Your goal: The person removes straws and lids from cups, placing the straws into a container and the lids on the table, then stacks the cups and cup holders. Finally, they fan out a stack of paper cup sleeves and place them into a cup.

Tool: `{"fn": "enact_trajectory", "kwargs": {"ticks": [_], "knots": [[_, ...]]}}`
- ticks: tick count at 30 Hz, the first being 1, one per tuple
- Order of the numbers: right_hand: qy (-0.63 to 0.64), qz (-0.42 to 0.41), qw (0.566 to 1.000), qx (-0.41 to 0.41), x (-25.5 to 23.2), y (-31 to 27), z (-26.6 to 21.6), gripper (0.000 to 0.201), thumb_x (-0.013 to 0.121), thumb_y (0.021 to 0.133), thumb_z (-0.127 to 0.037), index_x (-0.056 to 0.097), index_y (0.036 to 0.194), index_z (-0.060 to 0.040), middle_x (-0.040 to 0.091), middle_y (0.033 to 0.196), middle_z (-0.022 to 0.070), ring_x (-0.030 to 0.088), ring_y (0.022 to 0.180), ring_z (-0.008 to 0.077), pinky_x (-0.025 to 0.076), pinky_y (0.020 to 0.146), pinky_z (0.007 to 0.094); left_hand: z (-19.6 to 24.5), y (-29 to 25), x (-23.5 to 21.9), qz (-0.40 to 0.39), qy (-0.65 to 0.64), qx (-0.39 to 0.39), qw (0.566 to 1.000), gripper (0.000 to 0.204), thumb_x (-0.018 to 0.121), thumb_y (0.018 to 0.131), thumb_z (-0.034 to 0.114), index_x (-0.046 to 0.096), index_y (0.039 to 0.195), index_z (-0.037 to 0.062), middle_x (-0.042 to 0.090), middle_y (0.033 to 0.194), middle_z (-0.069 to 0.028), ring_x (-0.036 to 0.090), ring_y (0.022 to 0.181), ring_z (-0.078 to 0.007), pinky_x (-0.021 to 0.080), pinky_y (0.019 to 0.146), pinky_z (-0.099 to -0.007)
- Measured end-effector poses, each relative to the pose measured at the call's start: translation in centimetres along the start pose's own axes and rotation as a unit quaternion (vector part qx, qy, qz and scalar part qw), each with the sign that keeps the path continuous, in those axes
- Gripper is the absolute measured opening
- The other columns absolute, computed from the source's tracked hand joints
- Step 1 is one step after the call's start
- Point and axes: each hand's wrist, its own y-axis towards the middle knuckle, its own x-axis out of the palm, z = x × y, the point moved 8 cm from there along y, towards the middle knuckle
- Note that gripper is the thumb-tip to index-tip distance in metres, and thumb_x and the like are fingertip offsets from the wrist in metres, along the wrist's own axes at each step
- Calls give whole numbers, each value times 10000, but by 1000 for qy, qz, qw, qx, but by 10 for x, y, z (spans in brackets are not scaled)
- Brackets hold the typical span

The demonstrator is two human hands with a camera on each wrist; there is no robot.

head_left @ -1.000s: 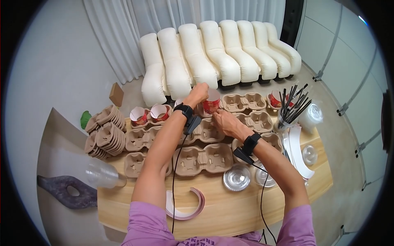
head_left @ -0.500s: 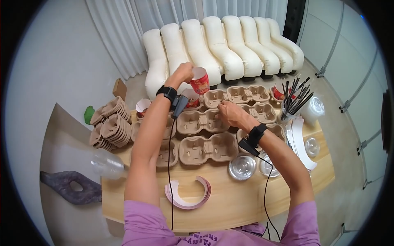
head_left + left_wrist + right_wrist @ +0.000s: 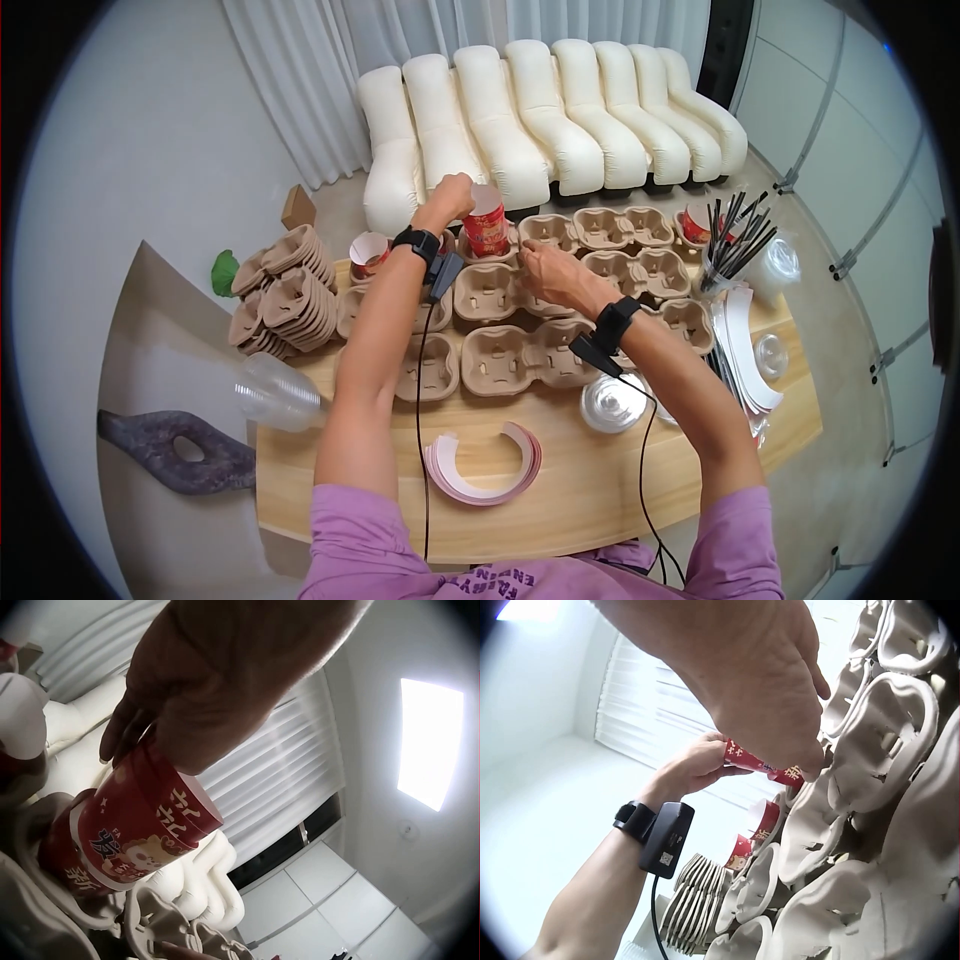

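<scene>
My left hand pinches the rim of a red patterned paper cup at the back row of brown cup trays. In the left wrist view, this cup stands tilted inside or over another red cup, which sits in a tray pocket; how deep it goes is hidden. My right hand has curled fingers at the edge of a neighbouring tray, whose near pocket holds no cup. From the right wrist view, the right fingertips meet the tray edge.
Stacked trays and clear nested cups are at the left. Black straws, clear lids and white curved sleeves lie right. A curved paper stack lies on the table; a sofa stands behind.
My left hand has lifted a red cup from its pocket, carried it left and lowered it at the neighbouring red cup. My right hand has stayed by the trays. The head view has shifted slightly.
</scene>
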Motion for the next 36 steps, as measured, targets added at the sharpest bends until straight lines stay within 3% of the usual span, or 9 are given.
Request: {"fn": "enact_trajectory", "kwargs": {"ticks": [4,8,16,19,23,25,32,34,36], "knots": [[35,7,999,6,3,6,0,340,681,843,-201,551,965,88,573,1044,258,598,969,412,497,852,450,2,3,18,2,7,11,1000,287,548,774,6,689,1013,-65,653,1026,-321,635,1009,-453,523,873,-459],[34,56,998,1,6,12,-3,342,682,842,-200,557,977,88,578,1049,250,595,995,409,496,865,444,6,-10,24,11,-23,2,1000,222,568,788,-24,681,967,-91,647,1036,-341,647,990,-466,547,845,-485],[30,-38,998,29,20,21,-6,350,681,846,-247,614,1013,53,638,1012,216,619,1000,372,495,885,436,5,-12,33,55,-48,45,996,203,484,888,16,567,1055,-64,646,1035,-330,626,994,-496,526,843,-540],[42,-2,999,8,26,22,-5,302,685,836,-209,595,939,61,613,975,217,611,892,389,488,818,450,4,-12,33,64,-63,47,995,202,498,873,12,597,1032,-64,647,1039,-327,625,991,-501,523,849,-537],[9,-11,1000,7,27,23,-7,341,668,863,-270,613,991,41,643,1002,212,627,982,368,494,877,448,7,-10,30,26,-39,41,998,218,518,847,10,632,1019,-59,653,1041,-320,631,991,-492,526,850,-527],[-15,-21,999,18,26,21,-7,332,658,870,-281,615,983,29,648,1006,205,627,991,363,492,878,449,3,-7,30,-16,-49,-9,999,340,524,778,-13,676,1080,-48,662,1030,-315,637,1014,-451,522,880,-451],[-40,-80,995,51,38,24,-3,338,648,879,-304,642,1018,4,642,1065,199,619,1023,356,478,905,454,-13,-6,-13,0,-111,-2,994,399,542,757,37,681,1125,-30,667,1030,-315,662,989,-427,534,895,-417],[-17,35,999,-4,26,22,-10,287,676,850,-238,639,862,46,641,936,221,618,924,389,484,845,453,-31,-9,-33,19,-126,-21,992,383,535,754,47,688,1097,-31,678,1023,-297,668,972,-417,537,868,-423],[-15,19,1000,11,23,23,-12,290,684,843,-238,638,874,46,643,948,222,617,942,391,483,857,455,-51,-13,-52,39,-74,-11,996,385,533,759,52,685,1103,-28,682,1025,-288,669,970,-413,536,855,-423]]}}
